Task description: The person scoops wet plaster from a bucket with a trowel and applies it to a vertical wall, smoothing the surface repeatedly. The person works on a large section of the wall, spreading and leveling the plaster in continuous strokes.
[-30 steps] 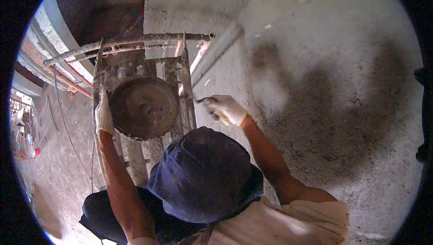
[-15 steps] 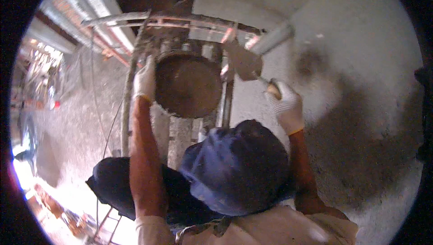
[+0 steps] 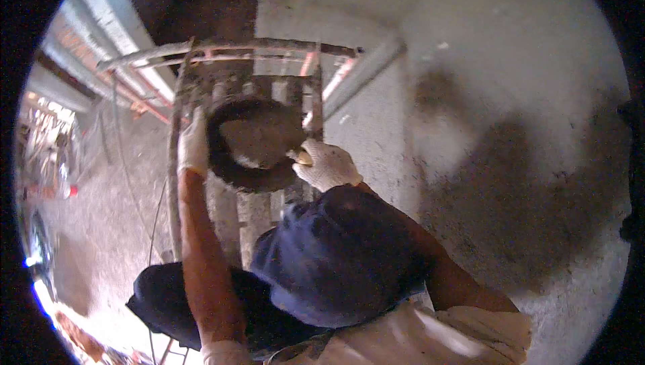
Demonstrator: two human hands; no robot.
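My left hand [image 3: 193, 144], in a white knit glove, is closed on the left rim of a round, dark, mortar-crusted basin [image 3: 269, 182]. At the basin's right edge, my gloved right hand [image 3: 328, 165] is wrapped round the pale wooden handle of a trowel [image 3: 262, 138]. The trowel's broad grey blade lies over the basin's inside; whether it touches the mix there I cannot tell. The basin rests on a platform of worn wooden slats [image 3: 227, 214].
A metal frame bar [image 3: 269, 44] crosses the platform's far end. To the right rises a grey plastered wall [image 3: 470, 163] with dark damp-looking patches. A thin cable [image 3: 127, 156] hangs on the left, above the floor. Dark blue cloth [image 3: 336, 251] bulges close below my right hand.
My right hand has swung left and slightly down, bringing the trowel from beside the wall to over the basin. The left hand stays at the rim. The whole view has shifted somewhat.
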